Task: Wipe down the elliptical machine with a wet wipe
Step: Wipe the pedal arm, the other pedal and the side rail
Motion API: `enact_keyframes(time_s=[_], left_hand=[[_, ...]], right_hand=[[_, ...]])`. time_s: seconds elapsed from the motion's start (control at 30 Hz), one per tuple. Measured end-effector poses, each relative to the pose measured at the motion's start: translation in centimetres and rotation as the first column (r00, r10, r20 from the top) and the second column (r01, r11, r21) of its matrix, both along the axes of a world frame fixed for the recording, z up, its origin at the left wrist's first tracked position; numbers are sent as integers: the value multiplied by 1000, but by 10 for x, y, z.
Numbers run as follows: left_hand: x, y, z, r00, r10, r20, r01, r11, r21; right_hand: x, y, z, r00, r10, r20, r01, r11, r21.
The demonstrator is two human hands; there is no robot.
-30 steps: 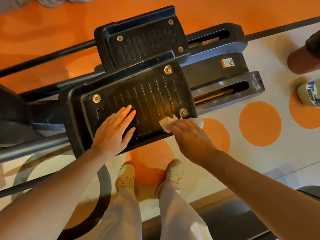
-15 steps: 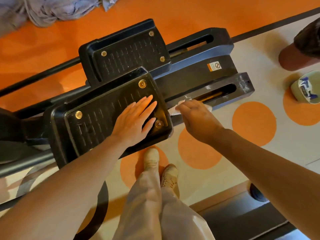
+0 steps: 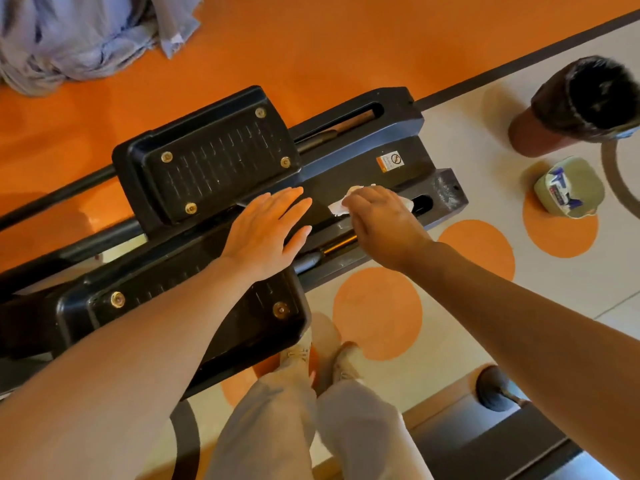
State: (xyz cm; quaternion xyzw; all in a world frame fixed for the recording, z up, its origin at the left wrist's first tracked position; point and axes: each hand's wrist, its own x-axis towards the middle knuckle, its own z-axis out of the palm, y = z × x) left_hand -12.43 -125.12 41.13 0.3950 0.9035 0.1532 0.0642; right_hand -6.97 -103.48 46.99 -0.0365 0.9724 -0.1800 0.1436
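The right hand (image 3: 384, 223) grips the wet wipe (image 3: 337, 206) on the elliptical machine (image 3: 391, 147)'s rear rail housing; the left hand (image 3: 266, 233) lies flat, fingers straight. Wiping looks midway, with much frame seemingly left.

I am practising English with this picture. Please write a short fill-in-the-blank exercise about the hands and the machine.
1. The right hand presses a white ____ on the rear rail housing.
2. The left hand lies ____, holding nothing.
3. The wipes pack sits on an ____ floor circle.

Missing words: wipe; flat; orange
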Motion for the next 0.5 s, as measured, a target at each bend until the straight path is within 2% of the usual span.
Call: enact_keyframes(time_s=[0.3,0.5], left_hand=[[-20,43,-3,997,77,-25,-77,997,2],[-1,86,-15,973,230,-11,-230,973,-2]], right_hand=[[-35,59,-2,997,60,40,-59,998,-17],[-57,112,-9,974,191,122,-191,982,-12]])
